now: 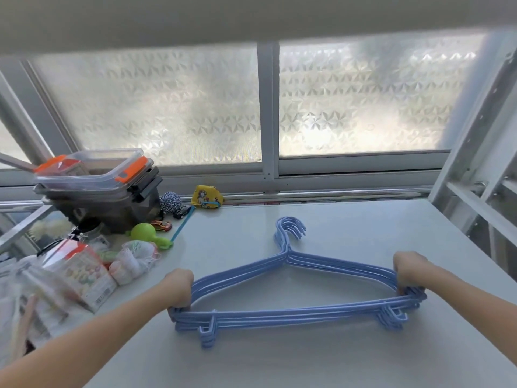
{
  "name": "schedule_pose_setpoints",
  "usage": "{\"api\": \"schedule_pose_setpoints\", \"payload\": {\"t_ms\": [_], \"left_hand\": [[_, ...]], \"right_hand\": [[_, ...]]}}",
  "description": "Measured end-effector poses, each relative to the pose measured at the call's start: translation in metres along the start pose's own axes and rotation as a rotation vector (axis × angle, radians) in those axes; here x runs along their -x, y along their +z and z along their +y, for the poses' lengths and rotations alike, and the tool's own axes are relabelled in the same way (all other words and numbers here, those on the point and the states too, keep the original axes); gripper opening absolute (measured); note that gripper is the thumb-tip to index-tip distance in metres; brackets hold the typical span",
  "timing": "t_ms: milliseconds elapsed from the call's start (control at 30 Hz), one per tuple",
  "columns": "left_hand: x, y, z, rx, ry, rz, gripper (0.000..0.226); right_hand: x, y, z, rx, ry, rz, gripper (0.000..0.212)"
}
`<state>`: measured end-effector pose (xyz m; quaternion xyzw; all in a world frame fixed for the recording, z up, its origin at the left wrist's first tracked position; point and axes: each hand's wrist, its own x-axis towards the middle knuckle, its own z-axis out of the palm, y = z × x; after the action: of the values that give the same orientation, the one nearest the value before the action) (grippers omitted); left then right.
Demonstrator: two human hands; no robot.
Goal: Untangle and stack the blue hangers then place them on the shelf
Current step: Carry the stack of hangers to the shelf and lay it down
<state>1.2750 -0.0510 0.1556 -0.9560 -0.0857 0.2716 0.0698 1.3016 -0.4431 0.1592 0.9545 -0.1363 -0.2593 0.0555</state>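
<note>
Left hand (pixel 180 287) and right hand (pixel 411 271) each grip, fingers curled, one end of the stacked hangers (pixel 293 317) on the worktop (pixel 349 228).

Both hands (pixel 181 287) (pixel 409 271) grip stacked blue hangers (pixel 296 317) on shelf (pixel 363 228)

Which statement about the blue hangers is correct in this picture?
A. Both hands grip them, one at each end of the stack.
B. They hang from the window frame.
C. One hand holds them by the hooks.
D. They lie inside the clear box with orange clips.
A: the left hand and the right hand each curl round one end of the stacked blue hangers, whose hooks point away towards the window.
</note>
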Motion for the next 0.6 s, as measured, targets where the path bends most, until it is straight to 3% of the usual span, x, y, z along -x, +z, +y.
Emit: {"api": "schedule_pose_setpoints", "payload": {"t_ms": [133,367,500,600], "left_hand": [[-0.006,0.006,-0.009,0.107,0.001,-0.003,0.033],[0.002,0.001,-0.014,0.085,0.028,-0.187,0.028],[-0.008,0.003,-0.014,0.22,-0.001,-0.245,0.025],[-0.009,0.003,-0.015,0.297,-0.036,-0.261,0.022]], "right_hand": [[0.0,0.007,0.009,-0.112,0.001,0.027,0.021],[0.006,0.019,0.026,-0.304,0.096,-0.297,0.036],[0.003,0.016,0.021,-0.246,0.104,-0.307,0.035],[0.002,0.014,0.017,-0.171,0.066,-0.183,0.03]]}}
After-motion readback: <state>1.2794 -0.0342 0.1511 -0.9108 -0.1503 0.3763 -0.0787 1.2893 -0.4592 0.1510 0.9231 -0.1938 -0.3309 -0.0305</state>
